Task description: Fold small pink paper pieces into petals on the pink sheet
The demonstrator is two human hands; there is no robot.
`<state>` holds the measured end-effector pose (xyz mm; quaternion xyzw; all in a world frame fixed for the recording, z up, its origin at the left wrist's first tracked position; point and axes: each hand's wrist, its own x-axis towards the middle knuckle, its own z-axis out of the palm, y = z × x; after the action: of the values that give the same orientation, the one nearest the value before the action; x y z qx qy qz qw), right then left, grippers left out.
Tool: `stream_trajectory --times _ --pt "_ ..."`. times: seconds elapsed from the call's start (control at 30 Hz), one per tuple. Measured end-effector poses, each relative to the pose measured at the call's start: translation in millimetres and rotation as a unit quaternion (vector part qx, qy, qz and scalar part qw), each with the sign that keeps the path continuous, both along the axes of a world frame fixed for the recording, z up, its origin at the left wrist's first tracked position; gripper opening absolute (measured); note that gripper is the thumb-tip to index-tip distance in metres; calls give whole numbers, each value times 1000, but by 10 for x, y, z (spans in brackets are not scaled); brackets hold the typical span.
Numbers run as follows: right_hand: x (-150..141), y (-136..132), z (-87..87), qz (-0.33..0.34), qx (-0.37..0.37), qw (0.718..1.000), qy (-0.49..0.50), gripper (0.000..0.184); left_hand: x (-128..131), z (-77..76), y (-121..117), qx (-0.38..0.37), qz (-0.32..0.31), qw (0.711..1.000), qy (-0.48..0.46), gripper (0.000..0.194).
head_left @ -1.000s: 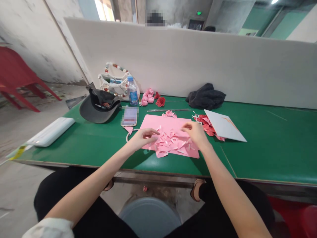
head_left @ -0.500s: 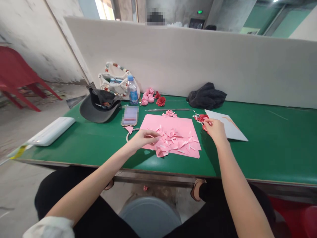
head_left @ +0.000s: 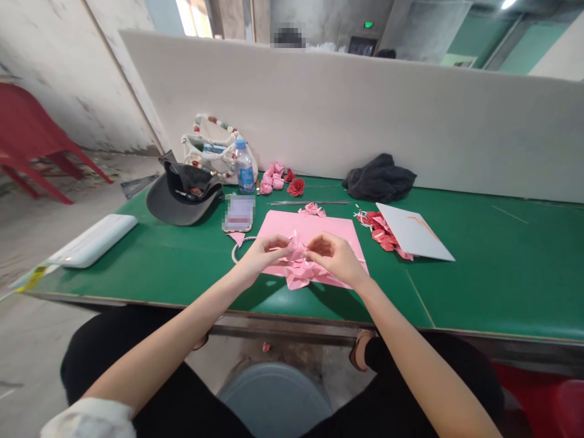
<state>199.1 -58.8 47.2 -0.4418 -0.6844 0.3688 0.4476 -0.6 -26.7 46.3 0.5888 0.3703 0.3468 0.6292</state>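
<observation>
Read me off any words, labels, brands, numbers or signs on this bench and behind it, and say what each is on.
No text is legible.
Bottle label: too small and blurred.
Green lit sign: too small.
Phone screen: pixelated.
Blue item in the bag: too blurred to tell.
Pink sheet: no writing visible.

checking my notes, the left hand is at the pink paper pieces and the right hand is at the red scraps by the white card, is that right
Not quite: the head view shows the right hand at the pink paper pieces too, away from the red scraps by the white card. The left hand is as you say.
</observation>
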Motion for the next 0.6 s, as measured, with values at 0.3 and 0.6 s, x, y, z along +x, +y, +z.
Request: stream_trajectory --times 0.3,0.6 --pt "-42 22 -70 -20 126 987 -100 3 40 -82 4 -42 -37 998 17 33" --pt "-67 52 -174 -30 164 970 -176 10 87 -257 6 -97 -16 995 -8 34"
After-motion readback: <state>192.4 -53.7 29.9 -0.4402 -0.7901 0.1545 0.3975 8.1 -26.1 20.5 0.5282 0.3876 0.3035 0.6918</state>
